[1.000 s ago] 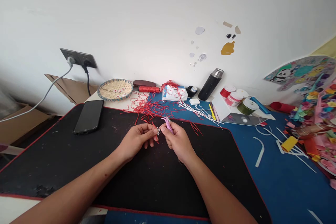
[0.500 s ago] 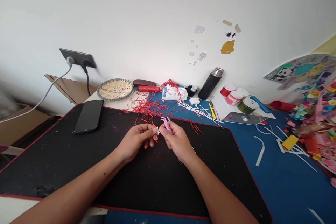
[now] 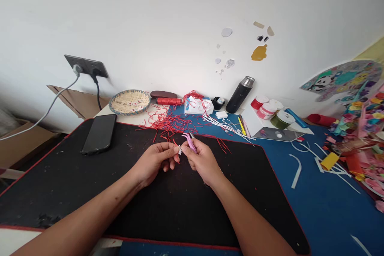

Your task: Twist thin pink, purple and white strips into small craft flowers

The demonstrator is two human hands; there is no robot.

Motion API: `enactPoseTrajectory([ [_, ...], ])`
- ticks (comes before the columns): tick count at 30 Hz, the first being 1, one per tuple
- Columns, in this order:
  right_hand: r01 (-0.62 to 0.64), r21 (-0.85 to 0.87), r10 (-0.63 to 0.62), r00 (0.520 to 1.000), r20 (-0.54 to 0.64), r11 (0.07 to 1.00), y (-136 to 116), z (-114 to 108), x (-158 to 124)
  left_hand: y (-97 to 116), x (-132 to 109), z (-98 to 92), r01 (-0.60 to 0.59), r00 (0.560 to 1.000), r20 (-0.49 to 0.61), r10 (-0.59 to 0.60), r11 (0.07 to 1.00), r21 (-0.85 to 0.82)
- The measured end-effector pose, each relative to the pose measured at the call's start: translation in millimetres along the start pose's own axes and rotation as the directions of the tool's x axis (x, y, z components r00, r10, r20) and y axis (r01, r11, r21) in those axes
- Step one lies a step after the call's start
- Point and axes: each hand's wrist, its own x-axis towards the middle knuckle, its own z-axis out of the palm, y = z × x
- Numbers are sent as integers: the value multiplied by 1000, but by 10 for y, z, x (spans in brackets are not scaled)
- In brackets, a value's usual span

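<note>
A small looped white cord knot [image 3: 180, 150] with a bit of red cord at it is pinched between my two hands, above the black mat [image 3: 168, 204]. My left hand [image 3: 159, 158] is closed, thumb and forefinger on the knot's left side. My right hand [image 3: 200, 159] is closed too, its fingertips at the knot's right side. Purple curved tweezers [image 3: 191, 143] are tucked in the right hand, tips pointing up and left. The fingers partly hide the knot. Cut red cords [image 3: 172, 125] lie just beyond the hands.
A black phone [image 3: 99, 134] lies on the mat's left. Behind stand a woven basket [image 3: 129, 103], a red thread spool [image 3: 169, 101], a small white box [image 3: 199, 105], a black flask [image 3: 240, 95] and ribbon rolls [image 3: 267, 110]. White cords [image 3: 225, 125] and paper strips [image 3: 296, 171] lie rightward.
Both hands keep their pinch on the white cord knot with barely any movement. The whole view has shifted slightly.
</note>
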Motion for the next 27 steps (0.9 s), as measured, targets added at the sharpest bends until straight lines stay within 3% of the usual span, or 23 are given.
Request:
enactPoseTrajectory([
  [27,-22,61,20,999,35,998,-30,19,-10,7,-18,14,37,999,22,-37,999,-28],
])
